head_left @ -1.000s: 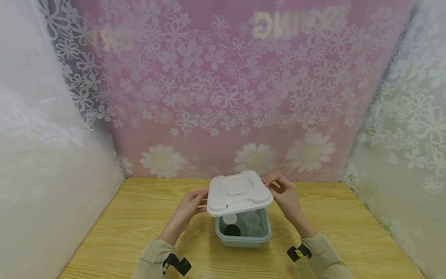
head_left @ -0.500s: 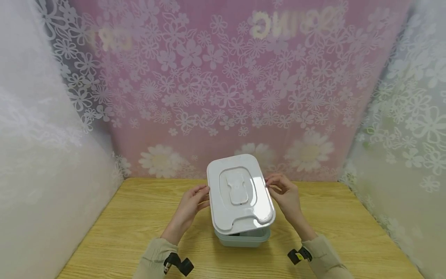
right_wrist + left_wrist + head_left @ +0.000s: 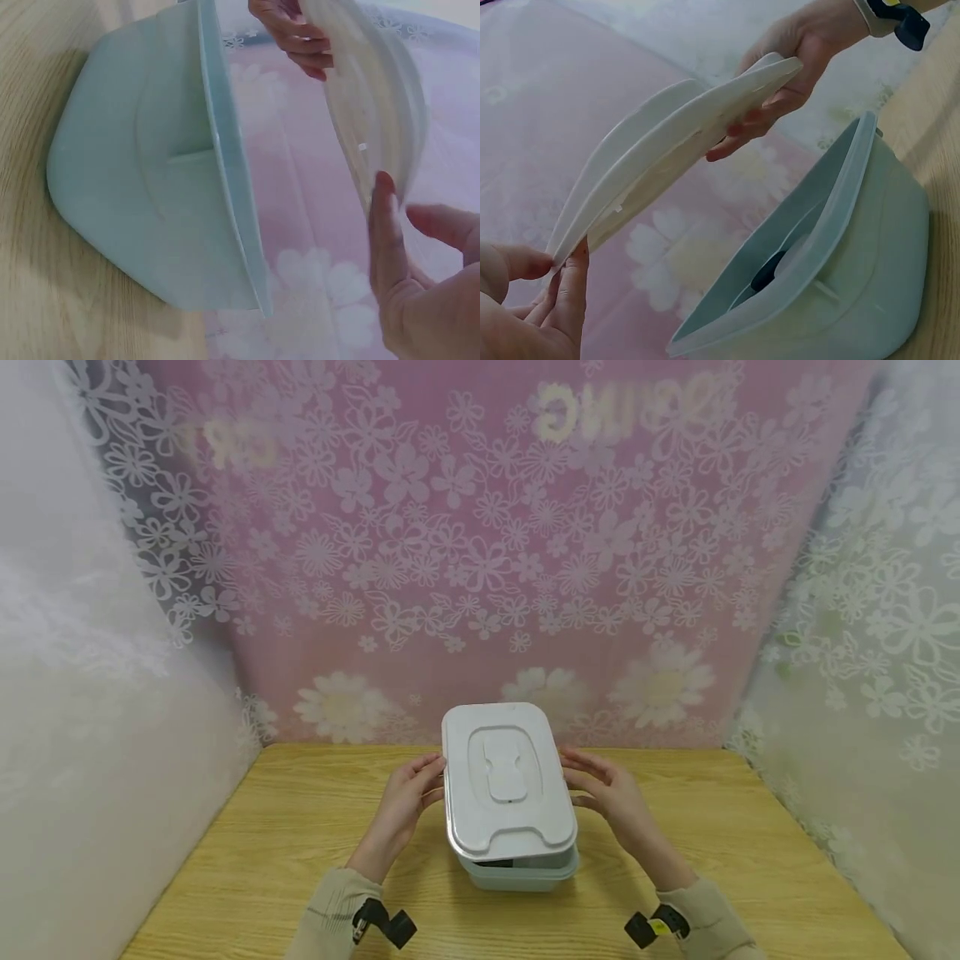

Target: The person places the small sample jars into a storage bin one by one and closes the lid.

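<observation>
Above the wooden table [image 3: 300, 860], both hands hold the lid [image 3: 504, 785] over the box [image 3: 525, 872]

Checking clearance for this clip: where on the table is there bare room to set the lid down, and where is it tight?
Bare wood lies left of the left hand, out to the white side wall, and right of the right hand, toward the flowered curtain. A strip also runs along the near edge of the table in front of the box. The middle is crowded: both hands hold the lid just above the box.
</observation>
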A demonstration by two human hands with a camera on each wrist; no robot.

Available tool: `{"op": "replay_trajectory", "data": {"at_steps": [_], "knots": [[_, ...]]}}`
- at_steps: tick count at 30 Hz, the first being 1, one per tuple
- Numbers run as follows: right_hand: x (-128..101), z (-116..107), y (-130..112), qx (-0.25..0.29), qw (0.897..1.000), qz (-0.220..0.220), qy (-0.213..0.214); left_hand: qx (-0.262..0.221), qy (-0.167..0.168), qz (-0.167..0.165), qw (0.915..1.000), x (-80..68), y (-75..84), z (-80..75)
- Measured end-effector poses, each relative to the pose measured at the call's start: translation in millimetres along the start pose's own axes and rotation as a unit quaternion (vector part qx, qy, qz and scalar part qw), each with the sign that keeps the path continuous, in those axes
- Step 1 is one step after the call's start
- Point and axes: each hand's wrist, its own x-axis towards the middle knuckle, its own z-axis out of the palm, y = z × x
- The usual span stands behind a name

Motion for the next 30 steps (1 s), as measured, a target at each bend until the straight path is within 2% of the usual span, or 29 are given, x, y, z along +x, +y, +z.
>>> {"op": "replay_trajectory", "data": {"at_steps": [3, 6, 10, 15, 19, 23, 30], "knots": [[-2, -2, 0, -0.002, 0.999, 0.030, -0.018, 0.012, -0.001, -0.007, 0.9999, 1.8, -1.3, -1.4], [-3, -4, 4, 0.009, 0.998, 0.053, -0.020, 0.044, -0.019, -0.020, 0.9986, 3.5, -3.2, -3.4], [-4, -6, 13, 0.025, 0.998, 0.062, -0.001, 0.098, -0.064, -0.029, 0.9927, 3.2, -6.5, -6.5], [-6, -5, 18, 0.040, 0.997, 0.064, 0.034, 0.135, -0.096, -0.010, 0.9861, 0.0, -10.0, -5.5], [-9, -1, 19, 0.022, 0.996, 0.066, 0.050, 0.158, -0.094, 0.008, 0.9830, -4.8, -11.0, -4.9], [-14, 3, 20, -0.013, 0.997, 0.055, 0.048, 0.178, -0.077, 0.018, 0.9809, -9.2, -12.1, -4.8], [-17, 5, 23, -0.043, 0.997, 0.049, 0.046, 0.204, -0.056, 0.035, 0.9767, -13.5, -18.7, -5.7]]}}
